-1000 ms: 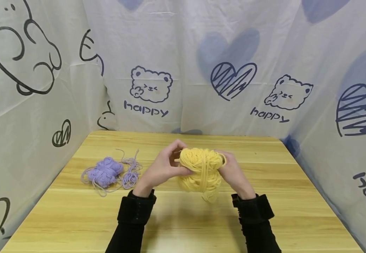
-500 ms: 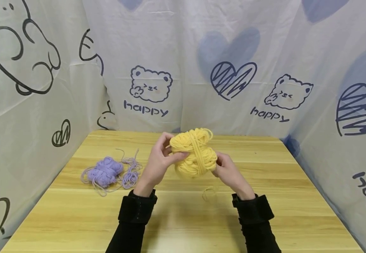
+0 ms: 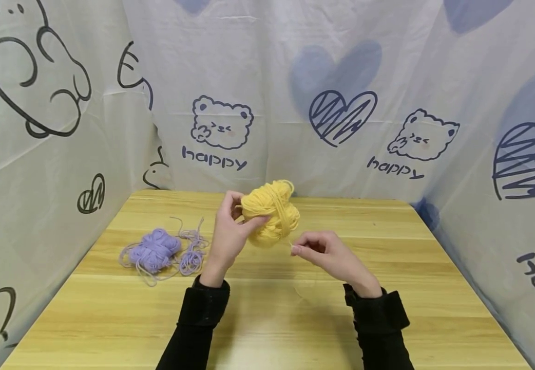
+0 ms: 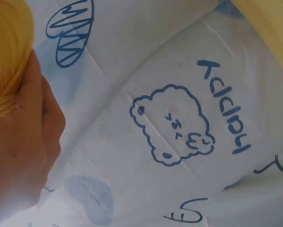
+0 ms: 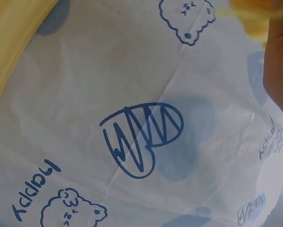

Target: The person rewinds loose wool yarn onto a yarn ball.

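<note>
The left hand [image 3: 227, 234] is gripping the yellow skein [image 3: 269, 213] aloft; the right hand [image 3: 325, 254] is pinching its loose strand [image 3: 290, 245]. Mostly wound already, a short tail remaining. Purple yarn [image 3: 154, 253] is lying left, untouched.

My left hand [image 3: 227, 237] holds the yellow yarn [image 3: 269, 211] up off the table, just above the middle of the frame: a soft, lumpy bundle with a band of strands wrapped upright around its waist. A thin loose strand [image 3: 290, 243] runs from its lower right side to my right hand [image 3: 327, 255], which pinches it just right of centre, slightly below the bundle.
</note>
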`<state>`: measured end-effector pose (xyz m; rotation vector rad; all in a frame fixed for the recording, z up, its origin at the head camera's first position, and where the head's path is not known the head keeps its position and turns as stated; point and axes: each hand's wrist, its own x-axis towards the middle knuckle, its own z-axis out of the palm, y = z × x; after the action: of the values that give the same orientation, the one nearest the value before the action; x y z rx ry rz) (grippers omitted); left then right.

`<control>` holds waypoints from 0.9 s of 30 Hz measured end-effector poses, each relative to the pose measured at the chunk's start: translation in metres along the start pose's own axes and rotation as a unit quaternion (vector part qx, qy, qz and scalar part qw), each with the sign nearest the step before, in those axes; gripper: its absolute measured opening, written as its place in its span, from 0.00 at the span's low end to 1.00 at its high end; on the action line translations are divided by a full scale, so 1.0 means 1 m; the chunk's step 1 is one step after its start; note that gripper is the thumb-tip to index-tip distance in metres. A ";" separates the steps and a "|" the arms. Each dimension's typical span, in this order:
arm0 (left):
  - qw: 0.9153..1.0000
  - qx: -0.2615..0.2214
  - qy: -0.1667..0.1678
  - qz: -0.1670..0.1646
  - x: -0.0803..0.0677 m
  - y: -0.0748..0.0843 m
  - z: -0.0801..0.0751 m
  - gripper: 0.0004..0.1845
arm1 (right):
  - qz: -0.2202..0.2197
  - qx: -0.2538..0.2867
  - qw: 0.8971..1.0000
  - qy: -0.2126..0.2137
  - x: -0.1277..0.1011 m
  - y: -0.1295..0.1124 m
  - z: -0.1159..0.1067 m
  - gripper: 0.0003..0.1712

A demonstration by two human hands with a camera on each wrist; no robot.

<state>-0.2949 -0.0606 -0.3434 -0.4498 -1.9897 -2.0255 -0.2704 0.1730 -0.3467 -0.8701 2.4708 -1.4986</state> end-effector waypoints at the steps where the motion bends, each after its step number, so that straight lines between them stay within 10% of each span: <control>1: 1.000 0.021 -0.005 0.005 0.000 -0.001 0.001 0.24 | -0.003 0.005 1.000 0.003 -0.002 -0.001 -0.001 0.07; 14: 0.956 0.166 -0.231 0.074 -0.003 -0.006 0.010 0.23 | -0.037 0.079 0.992 0.094 -0.018 -0.014 -0.018 0.07; 27: 0.943 0.002 -0.329 0.043 -0.007 0.006 0.002 0.23 | -0.011 0.102 0.986 0.130 -0.008 0.000 -0.014 0.05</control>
<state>-0.2862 -0.0594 -0.3411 -1.3331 -2.2552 -1.9748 -0.2692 0.1879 -0.3412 -0.7076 2.4222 -1.9440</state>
